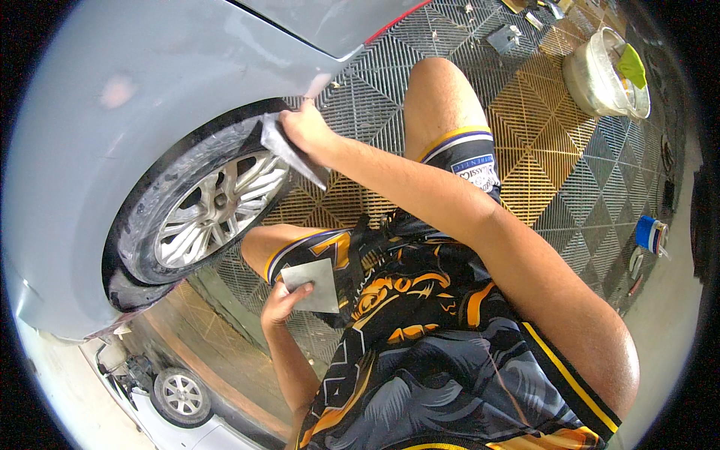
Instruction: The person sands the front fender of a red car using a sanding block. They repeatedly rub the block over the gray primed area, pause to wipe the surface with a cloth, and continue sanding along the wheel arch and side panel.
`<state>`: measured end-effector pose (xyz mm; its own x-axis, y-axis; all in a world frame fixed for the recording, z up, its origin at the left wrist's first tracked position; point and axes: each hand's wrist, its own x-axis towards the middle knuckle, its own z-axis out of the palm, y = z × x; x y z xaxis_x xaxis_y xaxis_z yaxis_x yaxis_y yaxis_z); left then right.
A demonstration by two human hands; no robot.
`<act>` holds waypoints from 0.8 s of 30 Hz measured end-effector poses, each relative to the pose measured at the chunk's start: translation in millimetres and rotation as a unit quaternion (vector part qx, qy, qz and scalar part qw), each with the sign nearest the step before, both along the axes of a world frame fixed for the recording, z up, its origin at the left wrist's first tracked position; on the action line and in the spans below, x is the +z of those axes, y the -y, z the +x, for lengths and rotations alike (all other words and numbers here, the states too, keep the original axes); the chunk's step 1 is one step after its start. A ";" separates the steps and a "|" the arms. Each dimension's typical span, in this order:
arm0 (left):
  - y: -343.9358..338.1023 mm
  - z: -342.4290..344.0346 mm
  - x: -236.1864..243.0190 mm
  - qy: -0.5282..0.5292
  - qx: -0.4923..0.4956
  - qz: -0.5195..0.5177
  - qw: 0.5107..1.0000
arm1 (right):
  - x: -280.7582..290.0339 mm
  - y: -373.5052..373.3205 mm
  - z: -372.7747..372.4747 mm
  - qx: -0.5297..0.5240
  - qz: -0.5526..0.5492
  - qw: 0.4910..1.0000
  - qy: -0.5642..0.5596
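Note:
My right hand is closed on a folded grey sheet that looks like sandpaper. Its fingers are at the rear edge of the wheel arch on a grey car body, just above the tyre. Part of the sheet hangs down in front of the tyre and silver rim. Over my left thigh, my left hand pinches a flat, pale grey square sheet under the thumb. The fingers beneath that sheet are hidden.
Grey and yellow grid tiles cover the floor. A whitish bucket with a green cloth stands at the far right. A blue-and-white container lies at right. Another car's wheel shows at lower left.

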<state>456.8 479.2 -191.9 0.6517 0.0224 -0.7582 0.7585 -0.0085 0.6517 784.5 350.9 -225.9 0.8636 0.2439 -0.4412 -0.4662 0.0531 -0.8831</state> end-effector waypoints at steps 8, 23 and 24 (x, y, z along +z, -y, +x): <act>8.8 2.5 4.3 0.019 0.015 -0.002 1.000 | -30.6 43.2 22.6 0.062 -0.078 0.990 0.098; 15.1 83.1 47.4 0.303 0.129 0.146 0.933 | 46.5 89.5 -111.1 0.186 0.083 0.972 0.119; 25.5 99.2 49.0 0.320 0.136 0.155 0.925 | 45.3 88.3 -115.6 0.165 0.101 0.973 0.122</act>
